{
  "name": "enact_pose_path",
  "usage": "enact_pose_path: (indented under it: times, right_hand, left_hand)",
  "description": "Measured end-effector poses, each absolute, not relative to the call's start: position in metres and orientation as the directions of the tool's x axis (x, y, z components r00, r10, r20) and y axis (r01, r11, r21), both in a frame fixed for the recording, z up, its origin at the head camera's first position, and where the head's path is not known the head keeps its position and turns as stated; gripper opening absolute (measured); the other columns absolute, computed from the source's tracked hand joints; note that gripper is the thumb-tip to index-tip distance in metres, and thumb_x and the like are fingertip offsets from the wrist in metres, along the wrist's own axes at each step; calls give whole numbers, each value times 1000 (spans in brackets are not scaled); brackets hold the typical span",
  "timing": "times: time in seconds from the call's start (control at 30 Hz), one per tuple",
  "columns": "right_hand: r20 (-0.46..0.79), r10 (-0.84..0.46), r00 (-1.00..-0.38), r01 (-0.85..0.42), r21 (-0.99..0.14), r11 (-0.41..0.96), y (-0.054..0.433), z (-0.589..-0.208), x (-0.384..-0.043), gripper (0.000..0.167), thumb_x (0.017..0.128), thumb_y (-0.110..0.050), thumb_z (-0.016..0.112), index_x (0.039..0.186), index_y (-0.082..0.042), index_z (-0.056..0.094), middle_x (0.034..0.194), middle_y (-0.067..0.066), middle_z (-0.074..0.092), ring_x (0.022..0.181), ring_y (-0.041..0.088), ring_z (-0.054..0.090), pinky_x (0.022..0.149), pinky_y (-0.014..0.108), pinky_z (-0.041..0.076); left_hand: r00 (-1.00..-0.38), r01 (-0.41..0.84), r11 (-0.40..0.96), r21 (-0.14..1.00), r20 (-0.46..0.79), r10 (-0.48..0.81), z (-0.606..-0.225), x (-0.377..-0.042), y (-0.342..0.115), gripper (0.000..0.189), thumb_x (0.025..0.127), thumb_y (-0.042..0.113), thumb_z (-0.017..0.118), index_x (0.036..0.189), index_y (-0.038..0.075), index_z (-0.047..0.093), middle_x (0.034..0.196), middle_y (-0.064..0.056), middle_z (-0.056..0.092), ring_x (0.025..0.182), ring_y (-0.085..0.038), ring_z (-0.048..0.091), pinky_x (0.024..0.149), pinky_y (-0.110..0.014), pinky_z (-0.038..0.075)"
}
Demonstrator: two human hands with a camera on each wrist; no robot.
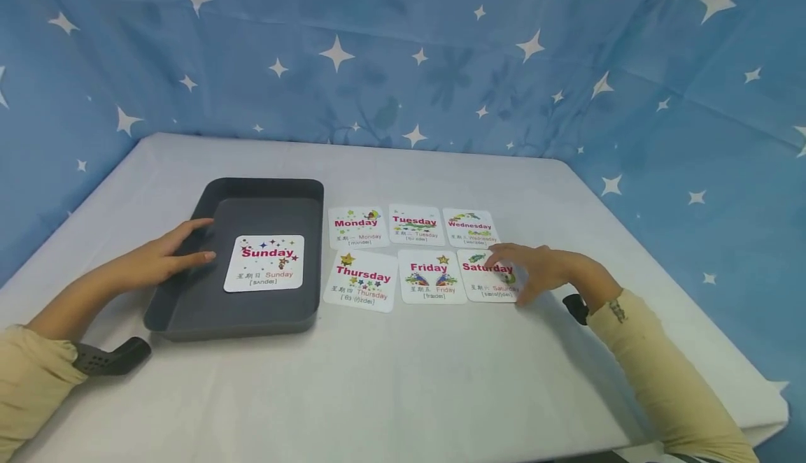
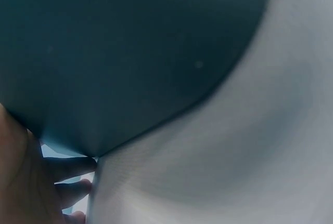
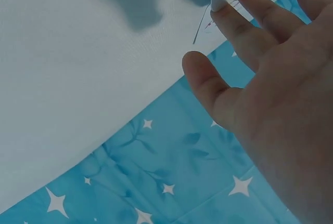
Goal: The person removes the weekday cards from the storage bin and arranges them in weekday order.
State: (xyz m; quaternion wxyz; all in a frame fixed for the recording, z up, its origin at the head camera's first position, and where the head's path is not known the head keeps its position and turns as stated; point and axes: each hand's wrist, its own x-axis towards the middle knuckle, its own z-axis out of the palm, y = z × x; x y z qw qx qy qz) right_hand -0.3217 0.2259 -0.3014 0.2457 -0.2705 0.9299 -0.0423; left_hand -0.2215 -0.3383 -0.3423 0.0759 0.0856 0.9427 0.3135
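My left hand lies over the left wall of a dark grey tray, its thumb and forefinger extended above the inside. In the left wrist view, the hand is beside the dark tray, partly cut off by the frame. A white "Sunday" card lies in the tray. On the right, my other hand reaches over the "Saturday" card, fingertips at its right part and thumb by its lower right corner. The right wrist view shows this hand with fingers spread, thumb apart from the card.
Cards reading "Monday", "Tuesday" and "Wednesday" form a back row. "Thursday" and "Friday" lie in front, left of "Saturday". A white cloth covers the table; a blue starry curtain hangs behind.
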Motion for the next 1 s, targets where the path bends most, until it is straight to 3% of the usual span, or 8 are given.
enact_pose_path:
  times: [0.23, 0.5, 0.63, 0.8, 1.0]
  right_hand:
    - [-457, -508, -730, -465, -213, 859, 219, -298, -325, 72, 67, -21, 78, 128, -31, 42, 151, 9, 16, 127, 38, 27, 96, 60, 29]
    - [-470, -499, -729, -431, -251, 867, 210, -294, -329, 74, 69, -19, 77, 131, -29, 39, 152, 10, 12, 132, 37, 21, 100, 63, 24]
    - [-456, -545, -704, -464, -286, 839, 206, -296, -328, 71, 70, -15, 76, 131, -24, 41, 153, 10, 10, 134, 40, 15, 100, 63, 23]
    - [-371, -604, -706, -538, -273, 797, 197, -291, -322, 74, 71, -22, 77, 134, -20, 37, 153, 11, 0, 133, 42, 16, 96, 62, 31]
    - [-242, -635, -733, -620, -146, 771, 120, -256, -324, 91, 74, -37, 74, 145, -21, 20, 154, 7, -6, 139, 38, 10, 103, 65, 15]
  left_hand:
    - [-976, 100, 799, 593, -100, 196, -336, -220, -343, 75, 92, 37, 49, 145, 4, 6, 146, -34, 5, 130, -56, 12, 94, -69, 20]
    - [-979, 78, 808, 584, -109, 173, -329, -218, -350, 76, 92, 38, 48, 145, 4, 5, 146, -34, 2, 130, -57, 9, 95, -70, 17]
    - [-980, 70, 808, 585, -110, 165, -329, -215, -353, 77, 92, 39, 48, 145, 4, 5, 146, -34, 3, 130, -57, 9, 95, -70, 17]
    - [-980, 75, 809, 583, -107, 168, -327, -217, -354, 77, 92, 40, 48, 145, 4, 6, 146, -34, 5, 131, -56, 9, 97, -69, 17]
    - [-981, 76, 809, 583, -102, 166, -325, -222, -353, 77, 91, 40, 49, 145, 4, 7, 146, -34, 5, 132, -54, 9, 99, -68, 15]
